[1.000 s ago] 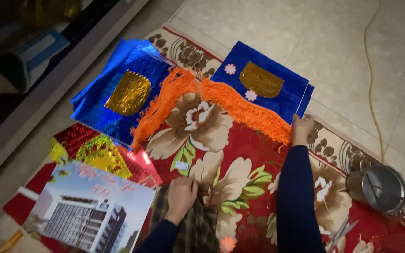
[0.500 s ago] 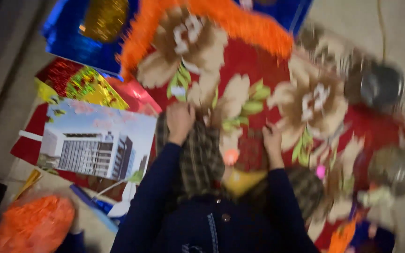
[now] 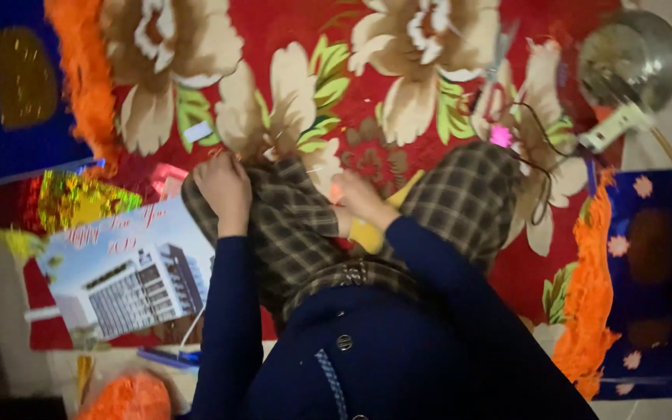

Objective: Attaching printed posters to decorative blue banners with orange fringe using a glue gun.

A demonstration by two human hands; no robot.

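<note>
I sit cross-legged on a red rug with large cream flowers, in plaid trousers and a dark blue top. My left hand rests on my left knee, its fingers bent down towards the rug; nothing shows in it. My right hand lies on my lower leg beside a yellow sock, fingers loose and holding nothing.
A blue foil sheet with orange fringe lies at the upper left, and another blue sheet at the right. A building poster and shiny foil lie left. A metal pot, white glue gun and scissors sit at the upper right.
My right hand came back from the blue sheet's edge to my leg. The view tipped down and turned, so both hands are now on my knees.
</note>
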